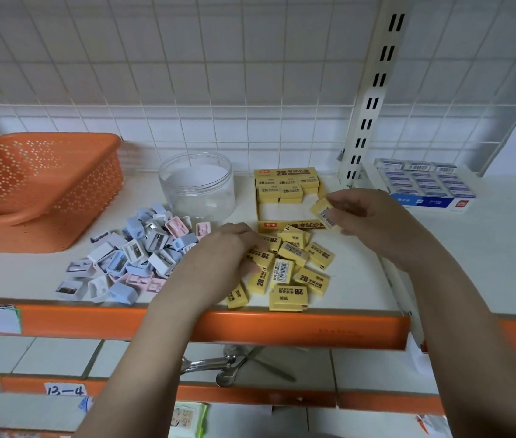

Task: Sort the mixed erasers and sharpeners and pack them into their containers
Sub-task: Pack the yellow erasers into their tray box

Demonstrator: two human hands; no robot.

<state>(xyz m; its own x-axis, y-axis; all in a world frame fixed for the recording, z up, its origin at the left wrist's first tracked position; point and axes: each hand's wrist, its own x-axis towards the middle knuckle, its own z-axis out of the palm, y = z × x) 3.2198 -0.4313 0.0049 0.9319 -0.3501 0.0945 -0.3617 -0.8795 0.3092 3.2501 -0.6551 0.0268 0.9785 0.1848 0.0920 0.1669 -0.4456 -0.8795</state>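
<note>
Several yellow 2B erasers [288, 273] lie loose on the white shelf near its front edge. My left hand [228, 248] rests on the left side of that pile, fingers curled over an eraser. My right hand [361, 213] pinches one yellow eraser [323, 213] just above the front right corner of the yellow eraser box [264, 216], whose far rows hold erasers. A heap of blue, white and pink sharpeners [133, 260] sits left of my left hand. Behind it stands a clear, empty-looking plastic jar [196, 184].
An orange perforated basket [41, 184] lies tilted at the left back. A blue and white box of erasers [424, 184] stands at the right, beyond a slotted white upright [373, 99]. The orange shelf lip [282, 327] runs along the front; scissors [234, 365] lie on the shelf below.
</note>
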